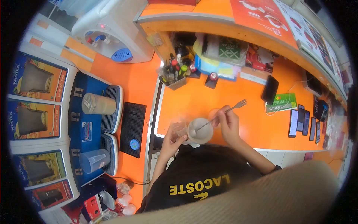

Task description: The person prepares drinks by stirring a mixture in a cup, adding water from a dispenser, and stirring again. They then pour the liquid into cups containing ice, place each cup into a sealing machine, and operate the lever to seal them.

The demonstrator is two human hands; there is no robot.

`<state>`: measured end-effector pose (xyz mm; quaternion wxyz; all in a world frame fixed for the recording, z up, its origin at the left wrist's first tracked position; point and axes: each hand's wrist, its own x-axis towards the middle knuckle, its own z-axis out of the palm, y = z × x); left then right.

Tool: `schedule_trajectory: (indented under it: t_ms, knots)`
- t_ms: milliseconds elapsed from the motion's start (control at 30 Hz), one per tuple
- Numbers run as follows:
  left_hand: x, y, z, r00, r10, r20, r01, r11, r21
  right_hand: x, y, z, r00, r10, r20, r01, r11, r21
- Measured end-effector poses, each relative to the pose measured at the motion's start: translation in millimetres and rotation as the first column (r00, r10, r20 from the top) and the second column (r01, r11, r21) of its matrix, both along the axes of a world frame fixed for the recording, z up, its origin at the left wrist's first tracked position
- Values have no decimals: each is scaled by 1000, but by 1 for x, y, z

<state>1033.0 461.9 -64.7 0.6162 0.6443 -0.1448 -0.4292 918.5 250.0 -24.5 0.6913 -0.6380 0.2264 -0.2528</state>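
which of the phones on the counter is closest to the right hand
The black phone at the left end of the green Kuitansi pad is nearest the right hand; the other phones are all farther right.

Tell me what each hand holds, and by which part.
The right hand holds a fork around its middle. The left hand holds the pale cup at its side, thumb near the rim; the other fingers' hold is unclear.

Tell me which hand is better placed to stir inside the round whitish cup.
Right, most likely: the right hand grips the slim silver metal fork, whose far end reaches into that round whitish cup. The left hand is occupied with the clear plastic cup beside it.
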Motion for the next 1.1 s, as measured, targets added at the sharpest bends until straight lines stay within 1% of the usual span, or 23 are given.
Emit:
schedule_trajectory:
  t_ms: [67,167,267,367,500,600,667,733,767,800,833,867,900,967,1000,1100]
  knots:
    - [-4,-2,5,999,32,18,-32,999,4,-4,-10,5,998,-38,42,33,992,118]
    - [-7,-1,4,994,84,73,-84,996,-1,-11,-24,4,995,-76,59,65,984,165]
    - [-7,3,1,989,63,136,-59,998,-37,-16,-33,12,993,-84,80,68,981,181]
    - [-8,2,5,974,73,213,-70,997,-23,-19,-41,24,991,-86,102,69,984,163]
    - [-1,0,15,957,3,290,-9,1000,20,-13,-43,48,979,-83,187,60,990,124]
    - [9,0,16,917,-50,396,19,996,81,3,-35,64,970,-59,236,38,995,90]
    - [15,-3,23,892,-33,452,-1,997,76,19,-24,71,964,-42,263,23,997,74]
    - [24,-7,39,863,-22,504,-19,997,76,40,-7,74,960,39,276,-36,999,-16]
    - [30,-8,41,865,13,501,-38,999,39,50,-1,74,956,79,282,-64,996,-61]
    - [38,-8,44,864,47,501,-56,998,2,61,5,73,951,197,239,-169,977,-132]
    - [48,-7,47,860,82,503,-73,997,-37,75,9,76,932,290,218,-186,897,-400]
    - [62,-5,42,831,111,546,-62,992,-108,95,14,81,912,369,177,-178,747,-641]
    - [78,-6,46,844,152,514,-94,986,-138,117,18,91,895,429,121,-143,534,-834]
    - [113,-8,56,866,232,443,-158,967,-199,155,20,118,871,492,-6,-331,577,-746]
    - [141,-8,50,823,250,511,-150,962,-230,175,22,130,848,525,-69,-422,590,-688]
    - [211,-24,64,716,514,472,-344,849,-401,264,19,137,902,430,-26,-233,437,-869]
